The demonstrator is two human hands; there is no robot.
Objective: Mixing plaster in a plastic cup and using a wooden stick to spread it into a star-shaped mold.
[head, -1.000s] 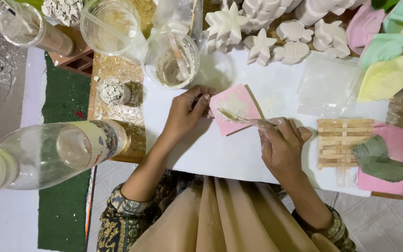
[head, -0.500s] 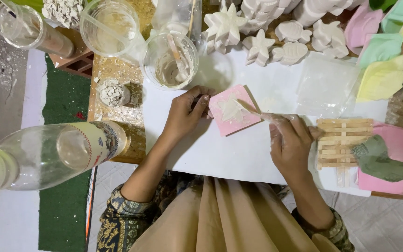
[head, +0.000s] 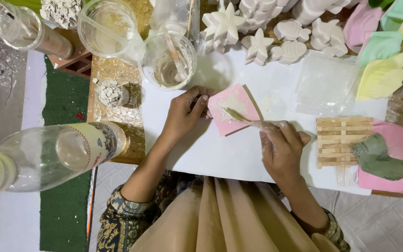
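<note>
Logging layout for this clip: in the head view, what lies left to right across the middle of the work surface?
Clear glass bottle lying on its side → left hand → pink square mould → right hand → raft of wooden sticks → grey-green leaf-shaped piece.

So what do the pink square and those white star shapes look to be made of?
The pink square looks like soft rubber or silicone: matte, thick, with a star-shaped hollow. The white stars look like cast plaster: chalky, dull, crisp-edged. Neither is certain from the look alone.
</note>
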